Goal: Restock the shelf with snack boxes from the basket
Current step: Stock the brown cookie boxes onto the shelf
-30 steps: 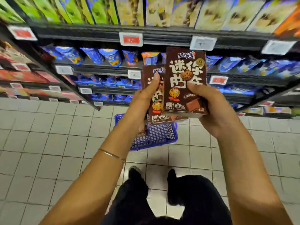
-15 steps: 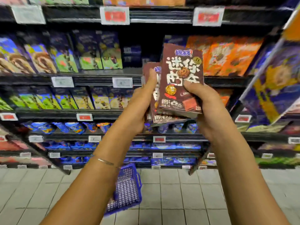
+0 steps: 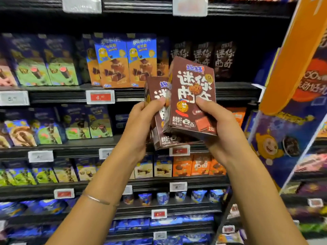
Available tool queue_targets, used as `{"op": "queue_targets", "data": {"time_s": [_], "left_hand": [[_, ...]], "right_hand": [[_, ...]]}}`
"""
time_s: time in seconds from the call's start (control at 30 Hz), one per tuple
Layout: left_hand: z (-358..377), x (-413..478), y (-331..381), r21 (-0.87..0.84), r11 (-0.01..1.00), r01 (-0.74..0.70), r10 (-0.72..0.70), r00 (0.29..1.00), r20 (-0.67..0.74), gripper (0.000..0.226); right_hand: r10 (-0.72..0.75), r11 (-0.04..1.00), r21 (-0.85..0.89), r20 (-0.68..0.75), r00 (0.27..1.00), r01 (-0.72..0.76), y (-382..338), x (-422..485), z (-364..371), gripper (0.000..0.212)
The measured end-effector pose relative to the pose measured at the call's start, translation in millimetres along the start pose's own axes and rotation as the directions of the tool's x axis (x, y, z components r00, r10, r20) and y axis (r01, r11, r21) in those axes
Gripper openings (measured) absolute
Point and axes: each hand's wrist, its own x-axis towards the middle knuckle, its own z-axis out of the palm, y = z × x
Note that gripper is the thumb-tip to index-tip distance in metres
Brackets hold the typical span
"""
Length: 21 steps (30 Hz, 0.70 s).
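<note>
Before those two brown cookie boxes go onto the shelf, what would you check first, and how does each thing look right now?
1. Front brown cardboard cookie box held firmly in right hand: ok.
2. Rear brown cookie box held by left hand: ok, though mostly hidden.
3. Matching dark brown boxes on the upper shelf found: ok.
4. Free room in front of that row: cannot tell, dark and blurred.
5. Boxes upright, print facing out: ok, slightly tilted.
6. Path to the shelf unblocked: ok.

Front box (image 3: 192, 101) overlapping rear box (image 3: 155, 96)
</note>
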Motion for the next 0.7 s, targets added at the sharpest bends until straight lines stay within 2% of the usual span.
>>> {"op": "queue_targets", "data": {"time_s": [0.03,0.1,0.23,0.37,0.47,0.53,0.63,0.7], "left_hand": [[2.9,8.4,3.1,-0.006,1.000,-0.014,0.014,1.000,-0.010,0.080],[7.9,24.2,10.4,0.015,0.998,-0.063,0.063,0.997,-0.038,0.083],[16.0,49.7,20.9,-0.014,0.994,-0.113,0.111,0.989,-0.101,0.071],[24.8,61.8,23.3,-0.033,0.988,-0.153,0.147,0.977,-0.156,0.058],[28.4,70.4,24.9,-0.042,0.986,-0.162,0.151,0.969,-0.197,0.045],[31.7,76.3,27.0,-0.037,0.985,-0.167,0.155,0.965,-0.213,0.046],[40.7,82.6,29.3,-0.028,0.983,-0.183,0.175,0.966,-0.192,0.058],[47.6,87.1,29.8,-0.018,0.980,-0.196,0.190,0.967,-0.168,0.061]], "right_hand": [[-0.021,1.000,-0.008,0.005,1.000,0.021,-4.9,6.3,-2.5,0.035],[-0.061,0.998,-0.019,0.021,0.998,0.062,-17.5,20.6,-9.2,0.034],[-0.094,0.996,0.002,0.029,0.995,0.094,-43.2,62.8,-33.2,0.017],[-0.056,0.998,0.036,-0.042,0.998,0.058,-61.2,121.8,-56.9,0.017],[-0.118,0.984,-0.151,-0.153,0.981,0.095,-63.9,171.6,-74.3,0.017],[-0.174,0.953,-0.286,-0.237,0.956,0.103,-61.3,203.3,-85.1,0.019],[-0.260,0.892,-0.437,-0.283,0.923,0.118,-56.8,240.9,-97.7,0.048],[-0.276,0.849,-0.518,-0.277,0.920,0.098,-51.2,259.0,-105.5,0.053]]}}
